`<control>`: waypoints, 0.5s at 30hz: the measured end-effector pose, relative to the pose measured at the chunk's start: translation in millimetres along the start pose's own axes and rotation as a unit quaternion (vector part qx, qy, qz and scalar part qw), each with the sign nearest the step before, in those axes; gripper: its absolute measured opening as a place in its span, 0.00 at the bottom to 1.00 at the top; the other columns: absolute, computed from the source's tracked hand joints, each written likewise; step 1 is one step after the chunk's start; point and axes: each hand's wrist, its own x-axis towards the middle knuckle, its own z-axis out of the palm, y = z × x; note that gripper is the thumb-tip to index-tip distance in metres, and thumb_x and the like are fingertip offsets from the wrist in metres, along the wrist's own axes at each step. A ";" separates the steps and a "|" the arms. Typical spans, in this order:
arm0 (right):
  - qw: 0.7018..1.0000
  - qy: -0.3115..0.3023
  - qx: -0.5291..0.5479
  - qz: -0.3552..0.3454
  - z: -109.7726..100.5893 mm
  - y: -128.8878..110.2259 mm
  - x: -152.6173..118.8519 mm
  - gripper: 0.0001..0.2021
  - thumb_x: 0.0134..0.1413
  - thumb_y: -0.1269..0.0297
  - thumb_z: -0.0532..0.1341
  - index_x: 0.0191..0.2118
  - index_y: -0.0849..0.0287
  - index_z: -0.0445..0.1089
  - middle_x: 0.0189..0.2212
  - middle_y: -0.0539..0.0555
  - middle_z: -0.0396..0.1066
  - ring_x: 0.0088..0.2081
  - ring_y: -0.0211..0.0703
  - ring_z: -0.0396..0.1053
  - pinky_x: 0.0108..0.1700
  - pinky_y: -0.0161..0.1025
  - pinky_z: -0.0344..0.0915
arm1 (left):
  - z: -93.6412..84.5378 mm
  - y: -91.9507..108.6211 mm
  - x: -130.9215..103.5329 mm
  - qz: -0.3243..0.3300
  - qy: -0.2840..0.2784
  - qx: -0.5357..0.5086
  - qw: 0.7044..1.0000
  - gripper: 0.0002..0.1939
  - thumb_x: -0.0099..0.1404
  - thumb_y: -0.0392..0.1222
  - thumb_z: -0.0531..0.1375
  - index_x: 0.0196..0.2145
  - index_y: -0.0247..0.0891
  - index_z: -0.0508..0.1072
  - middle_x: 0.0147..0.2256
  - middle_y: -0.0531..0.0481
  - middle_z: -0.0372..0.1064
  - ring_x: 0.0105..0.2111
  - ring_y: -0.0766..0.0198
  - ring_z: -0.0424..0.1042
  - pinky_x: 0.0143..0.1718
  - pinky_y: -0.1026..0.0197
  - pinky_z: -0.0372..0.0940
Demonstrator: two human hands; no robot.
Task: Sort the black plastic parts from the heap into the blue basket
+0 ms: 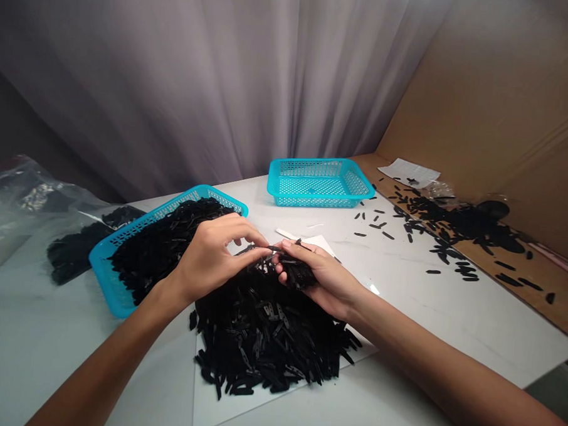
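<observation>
Above a heap of black hair clips, my two hands meet near the middle of the view. My left hand pinches one black hair clip between thumb and forefinger. A bunch of similar black clips lies in my right hand, fingers curled around it and thumb on top. The tip of the pinched clip reaches my right thumb; whether both hands grip it I cannot tell. Some clips in the heap show a slotted, shiny side, others a dull black one.
A blue basket full of black pieces stands at left, beside a clear plastic bag. Another blue basket sits at the back. White board lies under the heap. Loose black pieces scatter over cardboard at right.
</observation>
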 end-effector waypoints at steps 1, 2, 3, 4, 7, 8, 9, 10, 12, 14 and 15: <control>1.000 -0.003 -0.009 -0.006 0.3 -0.1 -0.5 0.10 0.53 0.62 0.71 0.36 0.64 0.76 0.30 0.53 0.72 0.32 0.35 0.69 0.35 0.31 0.68 | -0.1 -0.5 -0.2 0.002 0.001 0.008 1.000 0.03 0.64 0.41 0.67 0.33 0.39 0.79 0.31 0.51 0.78 0.32 0.63 0.72 0.35 0.60 0.66; 1.000 -0.006 -0.017 -0.010 0.5 -0.2 -1.0 0.10 0.52 0.62 0.71 0.36 0.64 0.75 0.29 0.52 0.72 0.31 0.34 0.69 0.35 0.31 0.68 | 0.0 -1.0 -0.4 0.003 0.001 0.014 1.000 0.04 0.64 0.41 0.66 0.33 0.39 0.79 0.31 0.51 0.78 0.32 0.63 0.72 0.36 0.60 0.66; 1.000 -0.009 -0.024 -0.014 0.5 -0.3 -1.3 0.11 0.51 0.61 0.72 0.35 0.63 0.75 0.29 0.51 0.72 0.30 0.34 0.68 0.35 0.31 0.67 | 0.0 -1.3 -0.7 0.006 0.001 0.018 1.000 0.04 0.64 0.41 0.66 0.33 0.39 0.79 0.31 0.51 0.78 0.32 0.63 0.72 0.36 0.59 0.66; 0.999 -0.011 -0.029 -0.017 0.4 -0.5 -1.6 0.11 0.50 0.62 0.72 0.34 0.63 0.75 0.29 0.51 0.72 0.30 0.33 0.68 0.34 0.31 0.66 | 0.1 -1.5 -1.0 0.008 0.002 0.021 1.000 0.04 0.64 0.41 0.66 0.33 0.39 0.79 0.31 0.51 0.78 0.32 0.63 0.72 0.36 0.59 0.66; 0.999 -0.015 -0.044 -0.018 0.0 -1.2 -2.3 0.11 0.50 0.62 0.72 0.34 0.63 0.74 0.29 0.50 0.72 0.28 0.32 0.68 0.34 0.32 0.65 | 0.0 -1.4 -1.6 0.014 0.004 0.023 1.000 0.04 0.64 0.41 0.66 0.33 0.39 0.79 0.31 0.51 0.78 0.32 0.63 0.72 0.36 0.59 0.65; 0.999 -0.017 -0.046 -0.016 -0.1 -1.5 -2.5 0.11 0.50 0.61 0.72 0.33 0.63 0.74 0.29 0.50 0.72 0.27 0.32 0.68 0.34 0.32 0.65 | -0.1 -0.9 -1.6 0.014 0.003 0.023 1.000 0.04 0.64 0.41 0.66 0.33 0.39 0.79 0.31 0.51 0.78 0.32 0.63 0.72 0.36 0.59 0.65; 0.999 -0.018 -0.047 -0.013 0.0 -1.6 -2.8 0.11 0.51 0.61 0.72 0.33 0.63 0.74 0.29 0.50 0.72 0.27 0.32 0.69 0.34 0.32 0.65 | -0.1 -0.1 -1.5 0.011 0.002 0.021 1.000 0.04 0.64 0.41 0.66 0.33 0.39 0.79 0.31 0.51 0.78 0.32 0.63 0.72 0.36 0.59 0.65; 0.999 -0.020 -0.046 -0.010 0.1 -1.7 -3.0 0.11 0.51 0.62 0.71 0.33 0.63 0.74 0.29 0.50 0.72 0.27 0.32 0.68 0.34 0.31 0.65 | -0.2 0.9 -1.1 0.005 -0.002 0.019 1.000 0.04 0.64 0.41 0.66 0.33 0.39 0.79 0.32 0.51 0.78 0.32 0.63 0.72 0.37 0.59 0.65; 0.999 -0.021 -0.040 -0.005 0.5 -1.5 -3.1 0.10 0.51 0.62 0.72 0.32 0.64 0.74 0.28 0.51 0.72 0.27 0.32 0.68 0.33 0.31 0.66 | -0.4 3.2 0.0 -0.013 -0.012 0.010 1.000 0.04 0.64 0.41 0.66 0.33 0.40 0.79 0.32 0.51 0.78 0.33 0.63 0.72 0.38 0.59 0.65; 0.999 -0.023 -0.025 0.000 0.6 -0.8 -2.6 0.10 0.50 0.63 0.72 0.32 0.64 0.74 0.28 0.51 0.72 0.28 0.32 0.68 0.33 0.31 0.67 | -2.1 4.2 1.1 -0.029 -0.029 0.006 0.999 0.04 0.64 0.42 0.66 0.33 0.40 0.79 0.32 0.52 0.78 0.34 0.63 0.73 0.39 0.59 0.66; 1.000 -0.023 -0.015 0.005 0.4 -0.3 -1.9 0.10 0.50 0.64 0.72 0.32 0.65 0.74 0.28 0.52 0.71 0.29 0.33 0.68 0.32 0.30 0.67 | -4.0 3.2 1.3 -0.041 -0.034 0.013 0.998 0.05 0.64 0.42 0.65 0.33 0.41 0.80 0.32 0.51 0.78 0.34 0.62 0.73 0.39 0.59 0.66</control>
